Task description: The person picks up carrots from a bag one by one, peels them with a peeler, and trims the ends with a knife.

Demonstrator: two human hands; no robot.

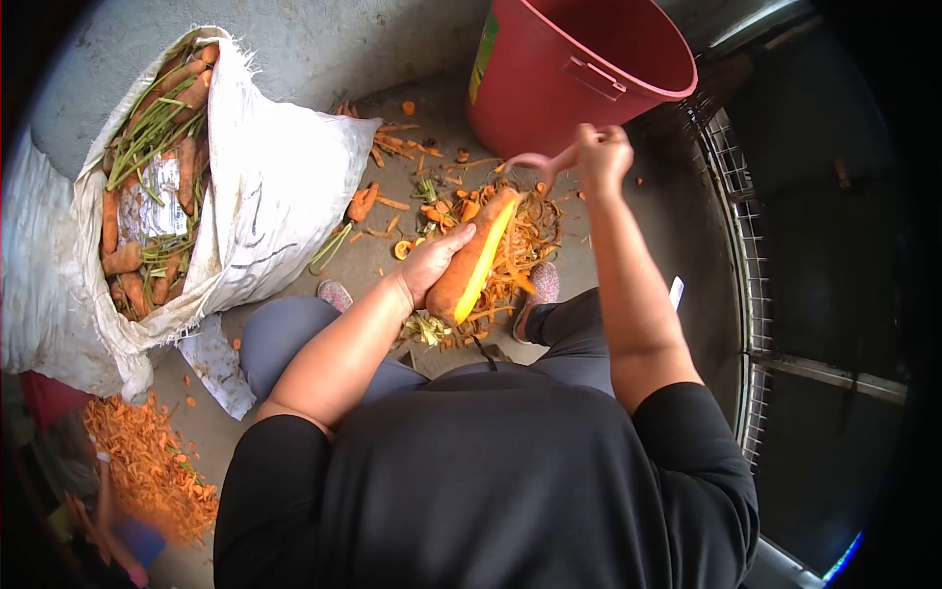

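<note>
In the head view my left hand [437, 265] is closed around a thick, large carrot [457, 289], which it holds tilted above the floor. One long strip down the carrot's side is peeled to bright yellow-orange, while the skin around it is dull brown-orange. Up and to the right, my right hand [603, 155] grips the handle of a pink peeler [543, 165]. The peeler's head is near the carrot's upper end, apart from it. Below them lies a heap of orange peelings [535, 231] with cut carrot tops, between my feet.
A white woven sack [285, 187] of carrots with green stalks leans at the left. The red bucket [545, 93] stands ahead by the wall. At lower left another person's arm [105, 491] is beside a large peelings pile [147, 456]. Wire mesh [731, 236] runs along the right.
</note>
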